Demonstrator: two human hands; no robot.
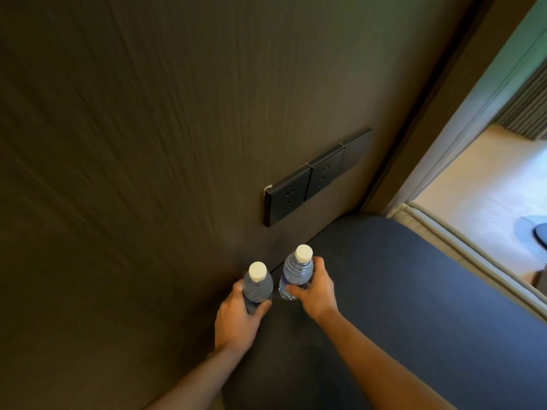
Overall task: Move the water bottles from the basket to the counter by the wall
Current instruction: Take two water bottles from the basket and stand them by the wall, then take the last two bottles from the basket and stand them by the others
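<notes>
- Two clear water bottles with white caps stand upright, near each other, at the back of the dark counter (414, 291), close to the wall (148, 143).
- The left bottle (257, 287) is just at the line where the counter meets the wall; if it touches the wall cannot be told.
- The right bottle (296, 272) stands beside it, a little further right, with a small gap between the two.
- The left hand (238, 315) is closed around the lower body of the left bottle, with the thumb on the right side and the fingers hidden behind the bottle.
- The right hand (315, 287) is closed around the middle of the right bottle, the thumb in front and the fingers wrapped at the far side.
- It is not clear if the bottoms of the bottles already rest on the counter, because the hands cover them partly.
- Both bottles are capped and look filled with water; the exact level cannot be seen.
- Both bare forearms come from the lower edge of the view, over the counter.
- On the wall above and to the right of the bottles there is a row of dark sockets (313, 179), well apart from the caps.
- Nothing lies on the counter around the bottles.
- To the right of the counter a pale padded edge (461, 253) runs along it, and beyond this a bright light floor (485, 179) is seen.
- The picture is a little blurred, so small details are not sure.
</notes>
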